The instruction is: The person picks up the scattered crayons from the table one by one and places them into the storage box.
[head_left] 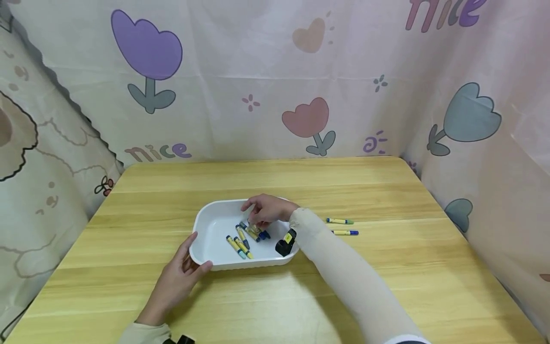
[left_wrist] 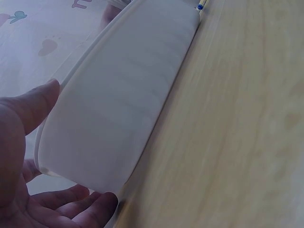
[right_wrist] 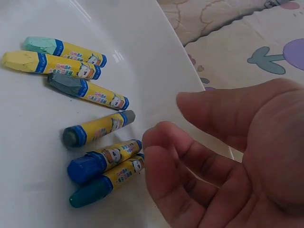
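Observation:
A white tray (head_left: 210, 239) stands on the table with several oil pastels in yellow wrappers lying in it. My left hand (head_left: 178, 282) grips the tray's near left corner, its thumb at the rim and the other fingers round the end wall. Over the pastels, my right hand (head_left: 270, 210) has its thumb apart from its bent fingers and nothing between them. In the right wrist view, a blue pastel (right_wrist: 90, 166) and a teal pastel (right_wrist: 92, 191) lie side by side near the fingertips. Beyond them are a grey pastel (right_wrist: 97, 128), a dark grey-green pastel (right_wrist: 71, 85), a yellow pastel (right_wrist: 28, 61) and a mint pastel (right_wrist: 42, 45).
To the right of the tray, a green pastel (head_left: 339, 221) and a blue pastel (head_left: 345, 232) lie on the wooden table (head_left: 429, 267). A printed cloth (head_left: 240, 48) hangs behind the table and along both sides.

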Motion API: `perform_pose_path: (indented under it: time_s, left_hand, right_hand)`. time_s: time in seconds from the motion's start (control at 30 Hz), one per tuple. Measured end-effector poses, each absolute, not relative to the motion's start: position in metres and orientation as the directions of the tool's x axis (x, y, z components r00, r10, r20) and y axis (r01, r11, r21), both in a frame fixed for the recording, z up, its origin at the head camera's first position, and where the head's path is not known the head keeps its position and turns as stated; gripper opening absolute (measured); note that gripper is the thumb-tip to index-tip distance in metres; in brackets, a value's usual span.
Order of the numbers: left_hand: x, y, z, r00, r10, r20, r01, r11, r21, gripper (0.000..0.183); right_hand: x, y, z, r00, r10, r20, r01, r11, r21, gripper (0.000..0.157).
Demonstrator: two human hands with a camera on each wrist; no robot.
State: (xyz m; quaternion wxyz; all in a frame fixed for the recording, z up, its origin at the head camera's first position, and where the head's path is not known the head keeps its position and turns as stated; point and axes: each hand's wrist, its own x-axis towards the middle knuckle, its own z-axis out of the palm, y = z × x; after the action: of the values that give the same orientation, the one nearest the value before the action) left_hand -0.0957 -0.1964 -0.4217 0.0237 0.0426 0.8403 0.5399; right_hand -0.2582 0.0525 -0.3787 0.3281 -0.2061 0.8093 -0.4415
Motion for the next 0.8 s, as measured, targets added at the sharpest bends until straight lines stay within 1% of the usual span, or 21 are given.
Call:
perform_pose_path:
  time_s: [0.2,0.33,0.6,0.8]
  left_hand:
    - [-0.094,-0.196,-0.421,-0.995,0.095,0.013,0.051,0.407,0.912,0.085]
    - [-0.094,-0.196,-0.422,-0.996,0.091,0.019,0.055,0.411,0.910,0.085]
    - [-0.095,-0.196,-0.422,-0.995,0.100,0.023,0.061,0.398,0.915,0.084]
    - [-0.094,-0.195,-0.422,-0.994,0.106,0.024,0.063,0.385,0.921,0.084]
  right_hand:
    - [-0.257,0.057,-0.378,-0.720,-0.620,-0.313,-0.062,0.506,-0.860,0.037]
    - [-0.255,0.061,-0.374,-0.732,-0.608,-0.308,-0.049,0.498,-0.866,0.038]
    - [-0.253,0.070,-0.363,-0.740,-0.616,-0.272,-0.056,0.459,-0.886,0.039]
    - [-0.255,0.083,-0.356,-0.773,-0.592,-0.228,-0.065,0.432,-0.900,0.036]
